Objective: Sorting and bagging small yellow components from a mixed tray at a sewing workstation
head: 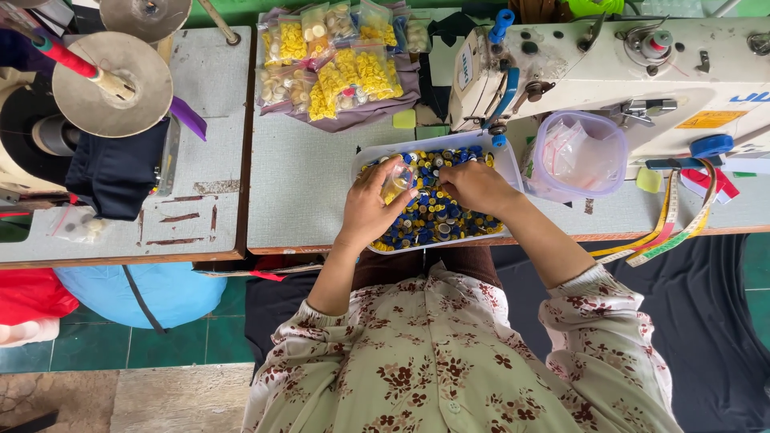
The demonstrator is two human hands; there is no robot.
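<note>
Tray [362,154]: shallow, white, rectangular plastic with rounded corners, sitting on a grey speckled table [301,184] near its front wooden edge. It is filled with small round buttons [437,215], mostly blue and yellow, glossy, heaped loosely. Left hand [370,204] lies over the tray's left half, fingers curled around a small clear plastic bag [398,178], soft and crinkled, with a few yellow buttons inside; the bag sits at the fingertips, above the button heap. Right hand [475,188] is over the tray's middle, fingers drawn narrow in a pinch down in the buttons just right of the bag; what the fingertips hold is too small to tell. Behind the tray, a pile of clear bags [333,60] packed with yellow and cream buttons rests on mauve cloth. Right of the tray, touching or just beside its corner, stands a round translucent tub [618,160] with a lilac tint, holding empty clear bags. Behind the tub is a cream sewing machine [609,64], hard enamel, with blue knobs. A yellow tape measure [670,224] hangs over the table edge, well right of the tray. Far left of the tray, a second worn table [208,96] carries flat metal discs [112,84] and dark folded fabric [120,172].
</note>
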